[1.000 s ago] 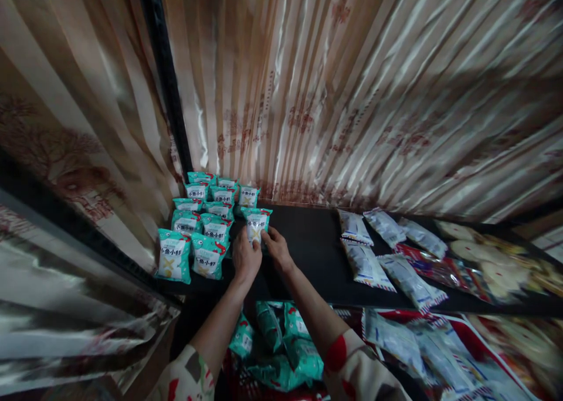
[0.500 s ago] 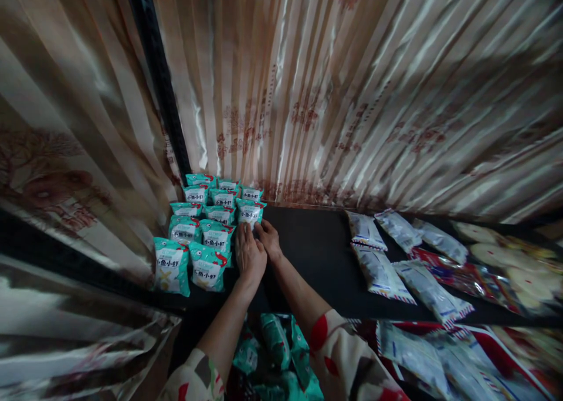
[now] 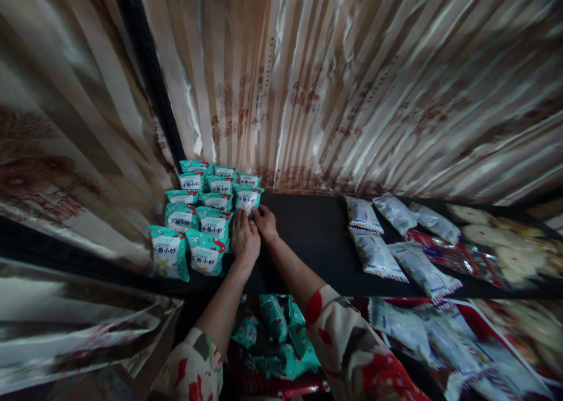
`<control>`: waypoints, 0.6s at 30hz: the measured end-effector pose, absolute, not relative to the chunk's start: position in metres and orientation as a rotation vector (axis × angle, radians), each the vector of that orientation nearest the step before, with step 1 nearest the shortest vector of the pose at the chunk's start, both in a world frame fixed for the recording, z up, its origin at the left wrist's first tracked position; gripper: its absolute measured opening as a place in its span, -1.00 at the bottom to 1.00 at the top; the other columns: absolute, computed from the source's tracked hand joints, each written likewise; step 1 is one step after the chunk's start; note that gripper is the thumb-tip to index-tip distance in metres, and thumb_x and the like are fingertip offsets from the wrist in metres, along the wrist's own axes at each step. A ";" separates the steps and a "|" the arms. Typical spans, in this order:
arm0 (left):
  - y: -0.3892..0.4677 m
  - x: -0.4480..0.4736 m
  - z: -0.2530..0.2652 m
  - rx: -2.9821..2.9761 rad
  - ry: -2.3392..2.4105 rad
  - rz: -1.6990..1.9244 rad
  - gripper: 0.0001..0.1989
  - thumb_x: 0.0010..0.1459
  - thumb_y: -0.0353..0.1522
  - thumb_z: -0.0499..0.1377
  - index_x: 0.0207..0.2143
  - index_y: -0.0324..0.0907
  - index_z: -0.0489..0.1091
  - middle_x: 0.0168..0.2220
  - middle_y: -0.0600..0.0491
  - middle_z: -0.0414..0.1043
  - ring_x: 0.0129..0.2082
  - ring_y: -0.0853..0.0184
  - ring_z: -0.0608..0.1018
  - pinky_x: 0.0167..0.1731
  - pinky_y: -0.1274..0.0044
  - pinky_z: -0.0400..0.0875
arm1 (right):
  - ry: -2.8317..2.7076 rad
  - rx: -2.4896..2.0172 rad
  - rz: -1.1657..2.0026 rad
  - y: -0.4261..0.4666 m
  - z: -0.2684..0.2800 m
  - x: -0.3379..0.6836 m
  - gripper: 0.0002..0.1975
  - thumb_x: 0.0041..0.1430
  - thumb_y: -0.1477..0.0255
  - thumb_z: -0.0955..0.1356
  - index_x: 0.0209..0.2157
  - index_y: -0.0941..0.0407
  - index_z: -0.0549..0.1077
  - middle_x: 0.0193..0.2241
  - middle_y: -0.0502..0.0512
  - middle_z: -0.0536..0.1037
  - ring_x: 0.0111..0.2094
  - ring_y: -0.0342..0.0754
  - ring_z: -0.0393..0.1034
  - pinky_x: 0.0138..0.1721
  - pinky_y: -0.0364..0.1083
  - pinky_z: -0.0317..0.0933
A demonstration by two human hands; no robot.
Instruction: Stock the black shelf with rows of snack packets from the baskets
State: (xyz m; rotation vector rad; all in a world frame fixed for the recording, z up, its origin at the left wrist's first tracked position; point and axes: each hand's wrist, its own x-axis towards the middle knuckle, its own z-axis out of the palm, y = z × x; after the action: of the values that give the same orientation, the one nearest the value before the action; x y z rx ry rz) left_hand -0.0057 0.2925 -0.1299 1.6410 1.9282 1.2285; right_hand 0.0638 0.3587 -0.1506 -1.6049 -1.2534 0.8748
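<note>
Teal snack bags stand in three columns on a black shelf (image 3: 308,243). At the front of the right-hand column is an upright snack bag (image 3: 247,198), with both my hands at its lower part. My left hand (image 3: 246,238) lies along its near left side, fingers together and pressed to it. Curled fingers of my right hand (image 3: 266,222) close on its lower right edge. The hands hide the bottom of this bag. Just left of my left hand stand another teal bag (image 3: 214,222) and a front teal bag (image 3: 206,252).
Silvery-white packets (image 3: 378,254) lie on the shelf to the right, beside red packets (image 3: 444,251) and bags of round pale food (image 3: 505,243). Below the front edge are loose teal bags (image 3: 273,319) and more white packets (image 3: 404,330). A patterned curtain (image 3: 308,84) hangs behind; a dark post (image 3: 149,67) stands left.
The view has shifted slightly, so the shelf and bags sit a little higher in the picture. Both hands remain at the same teal bag, with little visible movement against it.
</note>
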 end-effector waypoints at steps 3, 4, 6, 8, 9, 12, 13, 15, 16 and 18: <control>0.288 -0.007 -0.128 1.654 1.905 1.211 -0.58 0.20 -0.43 -0.08 0.10 -0.33 0.23 0.19 -0.18 0.18 0.24 0.19 0.15 0.21 0.29 0.05 | -1.226 -1.640 0.861 0.352 -0.149 0.064 -0.65 0.09 0.27 0.30 -0.12 0.15 0.43 -0.19 0.17 0.54 -0.15 -0.01 0.42 -0.06 -0.03 0.23; 0.284 -0.007 -0.126 1.660 1.899 1.213 -0.59 0.20 -0.42 -0.08 0.09 -0.32 0.24 0.19 -0.17 0.17 0.24 0.19 0.15 0.21 0.28 0.05 | -1.213 -1.651 0.853 0.347 -0.149 0.065 -0.62 0.10 0.28 0.29 -0.08 0.17 0.40 -0.16 0.19 0.53 -0.14 0.00 0.41 -0.04 -0.03 0.23; 0.272 -0.007 -0.122 1.676 1.880 1.223 -0.61 0.20 -0.41 -0.08 0.05 -0.31 0.28 0.18 -0.17 0.19 0.21 0.20 0.19 0.20 0.30 0.09 | -1.197 -1.660 0.841 0.332 -0.147 0.069 -0.60 0.12 0.31 0.28 -0.03 0.20 0.37 -0.12 0.22 0.50 -0.11 0.00 0.39 -0.02 -0.02 0.21; 0.250 -0.005 -0.118 1.718 1.816 1.221 -0.63 0.18 -0.44 -0.08 -0.01 -0.28 0.33 0.12 -0.15 0.26 0.15 0.23 0.28 0.16 0.35 0.15 | -1.206 -1.630 0.811 0.307 -0.143 0.074 -0.62 0.13 0.34 0.26 -0.04 0.20 0.37 -0.10 0.23 0.49 -0.09 0.00 0.38 0.01 -0.02 0.20; 0.236 -0.004 -0.117 1.746 1.765 1.212 -0.64 0.17 -0.46 -0.08 -0.03 -0.25 0.34 0.08 -0.12 0.31 0.11 0.26 0.32 0.15 0.37 0.19 | -1.214 -1.597 0.789 0.292 -0.142 0.077 -0.64 0.13 0.35 0.25 -0.05 0.19 0.38 -0.09 0.22 0.48 -0.09 0.00 0.38 0.02 -0.02 0.19; 0.181 0.002 -0.122 1.826 1.586 1.162 -0.61 0.15 -0.50 -0.11 -0.03 -0.17 0.34 -0.01 -0.06 0.38 0.03 0.30 0.39 0.09 0.41 0.26 | -1.213 -1.448 0.748 0.234 -0.138 0.090 -0.67 0.17 0.32 0.23 -0.07 0.13 0.37 -0.08 0.17 0.47 -0.09 -0.02 0.38 -0.01 -0.04 0.23; 0.161 0.003 -0.127 1.836 1.538 1.145 -0.60 0.15 -0.51 -0.12 -0.03 -0.17 0.33 -0.03 -0.07 0.39 0.02 0.30 0.40 0.07 0.42 0.28 | -1.207 -1.401 0.768 0.213 -0.138 0.095 -0.67 0.19 0.31 0.21 -0.06 0.11 0.36 -0.08 0.16 0.46 -0.12 -0.04 0.40 -0.05 -0.05 0.26; 0.122 0.005 -0.141 1.882 1.450 1.032 -0.60 0.16 -0.50 -0.13 -0.01 -0.19 0.32 -0.03 -0.09 0.38 0.01 0.29 0.41 0.06 0.43 0.29 | -1.235 -1.382 0.780 0.171 -0.140 0.107 -0.69 0.20 0.30 0.20 -0.08 0.10 0.37 -0.12 0.15 0.47 -0.16 -0.04 0.42 -0.09 -0.06 0.28; 0.105 0.004 -0.149 1.897 1.437 0.942 -0.61 0.16 -0.49 -0.13 -0.02 -0.19 0.33 -0.03 -0.09 0.38 0.02 0.29 0.41 0.07 0.43 0.28 | -1.272 -1.413 0.768 0.152 -0.143 0.114 -0.71 0.20 0.30 0.20 -0.10 0.09 0.39 -0.16 0.14 0.49 -0.18 -0.04 0.43 -0.10 -0.05 0.28; 0.077 0.002 -0.165 1.906 1.453 0.672 -0.61 0.17 -0.50 -0.13 -0.03 -0.19 0.34 0.01 -0.09 0.35 0.05 0.29 0.39 0.08 0.43 0.26 | -1.403 -1.512 0.781 0.116 -0.153 0.128 -0.74 0.20 0.33 0.20 -0.17 0.08 0.43 -0.24 0.12 0.52 -0.23 -0.03 0.43 -0.12 -0.04 0.28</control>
State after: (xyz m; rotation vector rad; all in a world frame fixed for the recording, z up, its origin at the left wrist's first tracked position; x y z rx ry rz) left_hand 0.0019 0.0769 -0.1651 1.9059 1.4531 0.6716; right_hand 0.1278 0.1163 -0.1530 -1.5123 -1.4027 0.7810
